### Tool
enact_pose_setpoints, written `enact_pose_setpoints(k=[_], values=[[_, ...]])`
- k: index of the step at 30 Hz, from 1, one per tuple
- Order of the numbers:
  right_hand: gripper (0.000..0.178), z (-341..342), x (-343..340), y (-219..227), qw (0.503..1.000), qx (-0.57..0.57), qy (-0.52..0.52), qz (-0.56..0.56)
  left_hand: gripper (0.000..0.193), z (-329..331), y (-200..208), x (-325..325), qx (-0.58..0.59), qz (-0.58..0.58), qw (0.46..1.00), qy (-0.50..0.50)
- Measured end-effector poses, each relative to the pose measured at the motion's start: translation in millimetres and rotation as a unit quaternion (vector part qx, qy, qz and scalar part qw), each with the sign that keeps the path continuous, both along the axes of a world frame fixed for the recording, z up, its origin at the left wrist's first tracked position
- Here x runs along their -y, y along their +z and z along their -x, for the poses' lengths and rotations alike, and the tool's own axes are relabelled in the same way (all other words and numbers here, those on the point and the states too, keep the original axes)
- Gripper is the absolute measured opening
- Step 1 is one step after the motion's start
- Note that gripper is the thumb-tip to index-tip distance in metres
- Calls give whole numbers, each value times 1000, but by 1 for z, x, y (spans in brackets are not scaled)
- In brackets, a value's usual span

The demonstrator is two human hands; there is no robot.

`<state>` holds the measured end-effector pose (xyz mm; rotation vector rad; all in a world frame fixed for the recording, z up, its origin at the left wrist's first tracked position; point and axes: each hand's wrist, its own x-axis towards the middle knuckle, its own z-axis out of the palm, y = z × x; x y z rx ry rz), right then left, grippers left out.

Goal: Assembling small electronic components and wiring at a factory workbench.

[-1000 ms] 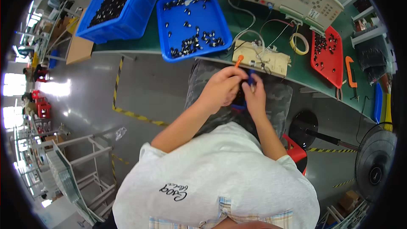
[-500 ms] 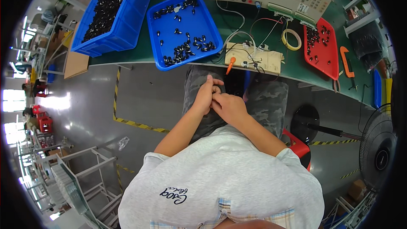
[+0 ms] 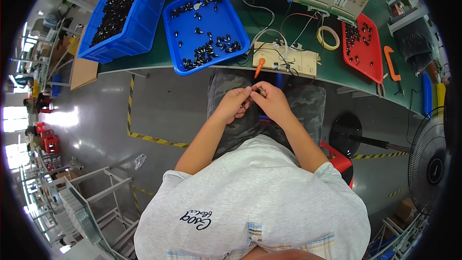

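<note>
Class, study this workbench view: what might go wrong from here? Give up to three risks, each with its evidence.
1. The left hand and right hand meet over the lap, so a small item seemingly held there, too hidden to identify, might slip and fall.
2. The blue tray of loose black parts reaches the table's front edge; a bump could spill them.
3. Loose cables run near the cream board; an arm reaching across might snag one.

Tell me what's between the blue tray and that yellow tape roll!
In the head view, a tan board with wires lies between them, with an orange piece at its left end.
</note>
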<state>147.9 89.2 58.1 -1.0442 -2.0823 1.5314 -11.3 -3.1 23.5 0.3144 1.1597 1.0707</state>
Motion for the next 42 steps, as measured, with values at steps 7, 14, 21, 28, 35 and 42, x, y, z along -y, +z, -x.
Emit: enact_pose_setpoints(k=[7, 14, 21, 28, 35, 42], values=[[22, 2, 11, 2, 999, 19, 19, -47, 37, 9, 5, 7, 71, -17, 997, 4], [39, -5, 2, -21, 998, -53, -4, 20, 32, 8, 3, 2, 47, -30, 998, 12], [51, -4, 12, -24, 986, -113, 48, 114, 35, 8, 3, 3, 71, -41, 996, 23], [54, -2, 8, -16, 942, -126, 45, 307, 39, 13, -2, 9, 102, -80, 992, 6], [55, -4, 0, -9, 883, -144, 50, 443, 40, 17, -14, 11, 131, -113, 985, -16], [54, -1, 7, -9, 904, -110, 39, 411, 40, 17, -8, 10, 85, -114, 989, -33]])
